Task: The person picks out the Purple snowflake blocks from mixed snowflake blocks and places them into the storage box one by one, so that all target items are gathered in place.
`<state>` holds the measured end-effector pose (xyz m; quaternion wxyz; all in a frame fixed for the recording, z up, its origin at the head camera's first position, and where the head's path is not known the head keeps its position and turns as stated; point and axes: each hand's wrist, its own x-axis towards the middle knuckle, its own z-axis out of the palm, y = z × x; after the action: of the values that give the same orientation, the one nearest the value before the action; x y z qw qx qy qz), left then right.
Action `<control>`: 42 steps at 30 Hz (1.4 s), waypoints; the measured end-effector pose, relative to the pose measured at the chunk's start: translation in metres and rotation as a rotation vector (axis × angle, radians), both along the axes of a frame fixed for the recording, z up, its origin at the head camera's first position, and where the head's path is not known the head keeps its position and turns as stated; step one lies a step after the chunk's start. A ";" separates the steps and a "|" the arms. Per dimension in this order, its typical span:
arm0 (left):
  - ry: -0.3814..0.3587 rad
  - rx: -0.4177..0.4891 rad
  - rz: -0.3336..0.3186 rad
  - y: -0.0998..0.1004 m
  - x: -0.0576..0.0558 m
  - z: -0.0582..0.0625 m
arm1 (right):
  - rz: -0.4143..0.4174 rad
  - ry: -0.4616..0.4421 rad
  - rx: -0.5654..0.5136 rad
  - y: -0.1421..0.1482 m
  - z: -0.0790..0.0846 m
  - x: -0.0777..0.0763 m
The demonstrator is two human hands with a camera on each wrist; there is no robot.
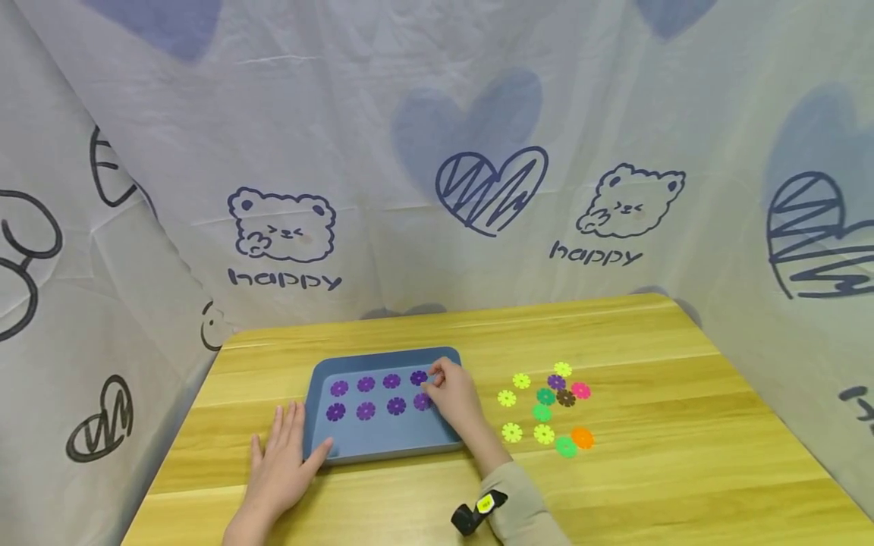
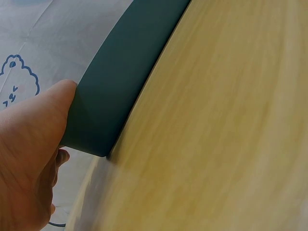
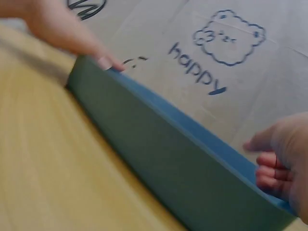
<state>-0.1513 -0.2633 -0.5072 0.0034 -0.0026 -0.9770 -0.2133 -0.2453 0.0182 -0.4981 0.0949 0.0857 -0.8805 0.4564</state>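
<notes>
A shallow blue tray (image 1: 382, 447) rests on the wooden table, with several purple flower-shaped discs (image 1: 366, 411) lying inside in two rows. At its left end, my left hand (image 1: 280, 459) lies with fingers spread and fairly straight; the thumb (image 2: 65, 94) touches the tray's near corner. Over the right end of the rows is my right hand (image 1: 452, 390), fingers bent, thumb and index tips a little apart. Beneath it, one purple disc (image 1: 421, 401) is partly covered. The right wrist view shows the fingers (image 3: 269, 178) above the rim, with no disc visible between them.
Right of the tray lie several loose flower-shaped discs: yellow (image 1: 512, 432), green (image 1: 566, 447), orange (image 1: 583, 437), pink (image 1: 581, 390), brown (image 1: 566, 398) and one purple (image 1: 556, 382). A printed cloth (image 1: 382, 250) hangs behind the table (image 1: 649, 455). My right wrist wears a black strap (image 1: 471, 517).
</notes>
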 end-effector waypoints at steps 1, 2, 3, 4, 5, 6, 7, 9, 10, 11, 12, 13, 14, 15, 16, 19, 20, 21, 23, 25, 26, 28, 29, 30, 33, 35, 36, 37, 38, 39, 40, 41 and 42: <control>-0.002 -0.001 0.000 0.000 0.000 0.000 | 0.010 -0.008 -0.085 0.003 0.001 -0.001; -0.004 -0.001 0.000 0.000 0.000 0.000 | 0.020 -0.012 -0.157 0.006 0.002 -0.003; -0.005 -0.001 -0.001 -0.001 0.000 0.000 | 0.022 -0.015 -0.218 0.010 0.002 -0.004; -0.006 0.001 -0.001 -0.001 0.000 0.000 | 0.022 -0.016 -0.274 0.014 0.003 -0.006; -0.007 0.002 -0.001 -0.001 0.000 0.000 | 0.016 -0.020 -0.317 0.019 0.005 -0.007; -0.008 0.003 -0.002 -0.001 0.000 0.000 | 0.007 -0.024 -0.355 0.023 0.007 -0.007; -0.008 0.003 -0.002 -0.001 0.000 0.000 | -0.005 -0.028 -0.387 0.029 0.010 -0.008; -0.009 0.000 -0.002 -0.001 0.001 -0.001 | -0.030 -0.017 -0.436 0.040 0.015 -0.009; -0.011 0.000 -0.001 -0.001 0.001 -0.001 | -0.044 -0.016 -0.457 0.046 0.019 -0.009; -0.013 -0.002 -0.001 -0.001 0.001 -0.001 | -0.061 -0.015 -0.469 0.053 0.023 -0.010; -0.017 -0.005 0.000 -0.001 0.001 -0.001 | -0.082 -0.014 -0.479 0.060 0.025 -0.010; -0.021 -0.004 0.000 -0.001 0.000 -0.001 | -0.101 -0.012 -0.485 0.067 0.027 -0.011; -0.026 -0.004 0.001 -0.001 0.000 0.000 | -0.119 -0.006 -0.491 0.076 0.029 -0.011; -0.030 -0.003 0.001 -0.001 0.000 0.000 | -0.139 -0.007 -0.492 0.084 0.031 -0.011; -0.037 -0.001 0.001 -0.001 0.000 0.000 | -0.157 -0.013 -0.496 0.093 0.033 -0.010; -0.049 0.003 0.002 -0.001 0.000 0.001 | -0.214 -0.004 -0.514 0.120 0.034 -0.008; -0.050 0.004 0.003 0.000 0.000 0.001 | -0.236 0.007 -0.518 0.128 0.032 -0.008; -0.051 0.005 0.003 0.000 0.000 0.001 | -0.262 0.007 -0.514 0.137 0.031 -0.007; -0.050 0.006 0.003 0.000 0.001 0.002 | -0.315 0.022 -0.510 0.153 0.025 -0.007; -0.046 0.009 0.002 0.001 0.001 0.002 | -0.361 0.026 -0.465 0.166 0.016 -0.006; -0.042 0.008 0.001 0.001 0.001 0.002 | -0.377 0.022 -0.435 0.172 0.011 -0.006; -0.034 0.006 0.000 0.001 0.001 0.002 | -0.396 0.015 -0.380 0.183 0.001 -0.005; -0.033 0.006 0.000 0.001 0.001 0.002 | -0.402 0.008 -0.344 0.187 -0.004 -0.005; -0.033 0.004 0.000 0.001 0.001 0.002 | -0.403 -0.003 -0.309 0.191 -0.009 -0.005; -0.039 0.005 0.000 0.000 0.000 0.002 | -0.399 -0.032 -0.245 0.200 -0.019 -0.005; -0.042 0.006 0.000 0.000 0.000 0.002 | -0.402 -0.048 -0.205 0.204 -0.023 -0.005; -0.041 0.005 0.000 0.000 0.000 0.002 | -0.403 -0.052 -0.187 0.205 -0.024 -0.005; -0.039 0.006 0.000 0.000 0.000 0.001 | -0.402 -0.061 -0.164 0.207 -0.025 -0.005; -0.036 0.005 -0.001 0.000 0.000 0.001 | -0.402 -0.070 -0.140 0.207 -0.027 -0.005; -0.034 0.005 -0.001 0.000 0.000 0.001 | -0.388 -0.085 -0.128 0.208 -0.028 -0.005; -0.032 0.006 -0.001 0.000 0.000 0.001 | -0.373 -0.102 -0.117 0.208 -0.028 -0.004; -0.030 0.006 -0.001 0.000 0.000 0.001 | -0.359 -0.116 -0.103 0.208 -0.029 -0.004; -0.027 0.006 -0.001 0.000 0.000 0.000 | -0.345 -0.128 -0.086 0.208 -0.030 -0.004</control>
<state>-0.1516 -0.2633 -0.5067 -0.0099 -0.0004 -0.9762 -0.2165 -0.2493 0.2264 -0.5281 0.1191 -0.0997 -0.8660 0.4753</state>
